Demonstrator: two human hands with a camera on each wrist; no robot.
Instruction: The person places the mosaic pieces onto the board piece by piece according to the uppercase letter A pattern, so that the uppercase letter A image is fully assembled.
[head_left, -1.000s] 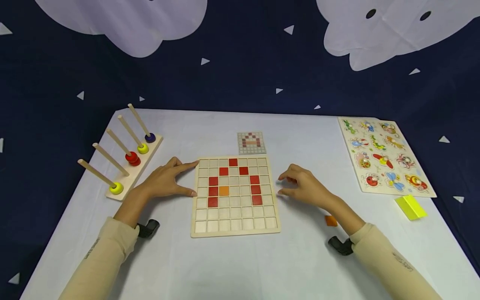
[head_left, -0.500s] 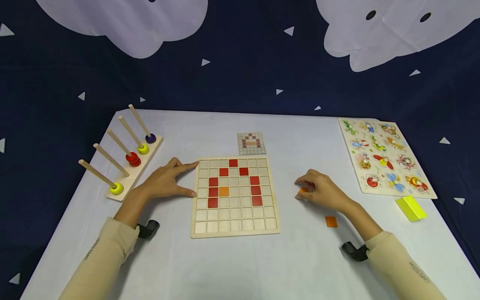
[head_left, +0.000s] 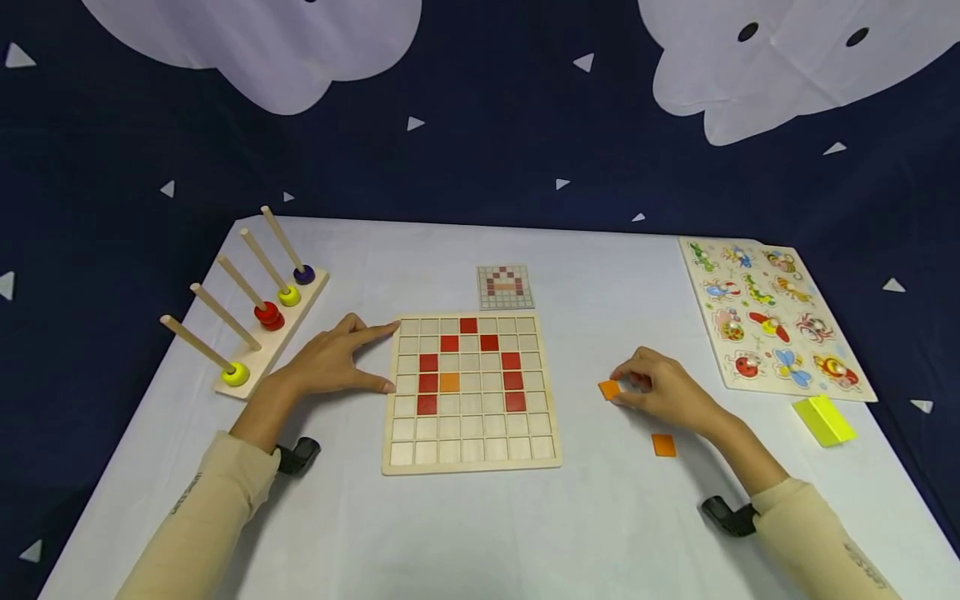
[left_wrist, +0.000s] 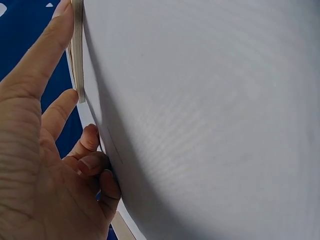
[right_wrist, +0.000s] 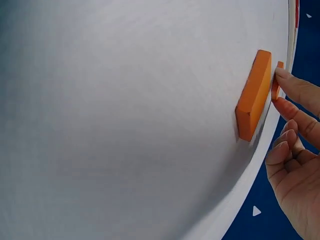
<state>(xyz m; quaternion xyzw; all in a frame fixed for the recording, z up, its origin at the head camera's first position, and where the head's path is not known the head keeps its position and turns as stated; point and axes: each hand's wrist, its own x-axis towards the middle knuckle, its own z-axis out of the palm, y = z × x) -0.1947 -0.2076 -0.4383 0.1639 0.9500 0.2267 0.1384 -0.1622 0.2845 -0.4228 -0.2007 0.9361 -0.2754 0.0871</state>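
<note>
A wooden grid board (head_left: 471, 429) lies mid-table with red tiles in an arch and one orange tile (head_left: 449, 382) in a cell. My left hand (head_left: 326, 362) rests at its left edge, with the index fingertip at the upper corner and the thumb tip lower down. In the left wrist view its other fingers bend loosely and hold nothing. Right of the board, my right hand (head_left: 671, 393) pinches a square orange tile (head_left: 608, 390) between thumb and index finger. Another orange tile (head_left: 663, 445) lies flat below that hand, and looms larger in the right wrist view.
Behind the board lies a small pattern card (head_left: 506, 287). A wooden peg stand (head_left: 258, 354) with coloured rings stands at left. An insect picture puzzle (head_left: 776, 321) lies at right, with a yellow block (head_left: 824, 420) near its lower corner.
My right hand has moved right from beside the board and now pinches an orange tile, of which more shows than half a second ago. The left hand stays at the board's edge.
</note>
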